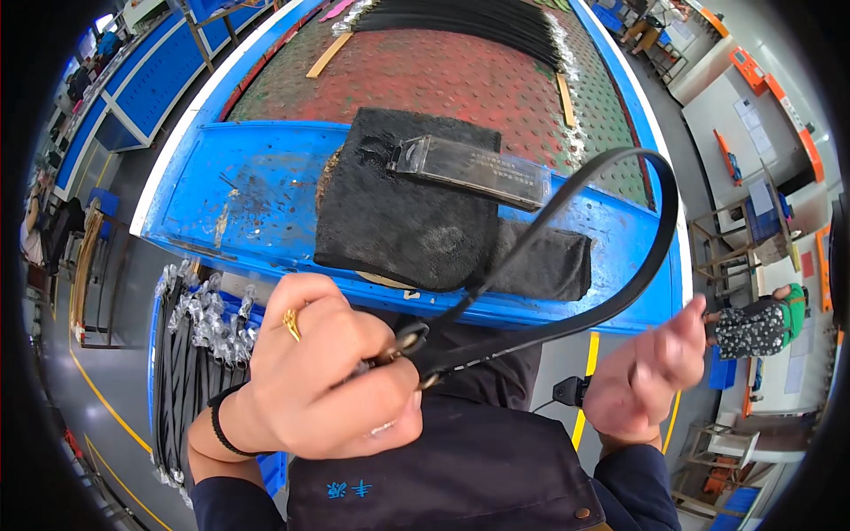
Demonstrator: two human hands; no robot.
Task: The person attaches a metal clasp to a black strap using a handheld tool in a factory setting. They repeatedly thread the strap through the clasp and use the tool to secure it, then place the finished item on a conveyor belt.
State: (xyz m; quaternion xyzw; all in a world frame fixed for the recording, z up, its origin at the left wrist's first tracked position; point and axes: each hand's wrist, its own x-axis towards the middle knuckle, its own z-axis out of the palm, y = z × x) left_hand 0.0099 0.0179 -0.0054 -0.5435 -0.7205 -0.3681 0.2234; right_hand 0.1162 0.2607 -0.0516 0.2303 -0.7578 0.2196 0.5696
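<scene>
A long narrow black strap (662,203) rises in a wide loop over the bench, and both its ends run back to my left hand (332,376). That hand is closed around them, with small brass-coloured metal fittings showing at its fingers. It wears a gold ring and a dark wrist band. To the right, my right hand (642,372) is apart from the strap, its fingers loosely raised, somewhat blurred, with nothing seen in them. Beyond the hands lies a folded dark cloth (412,208). On top of the cloth rests a clear plastic case (474,170).
A blue-edged bench (257,195) spans the front, with a worn red-green textured surface (425,84) behind. Many black straps (460,18) lie at its far end. More wrapped straps (199,354) hang at lower left. Another person (761,327) is at far right.
</scene>
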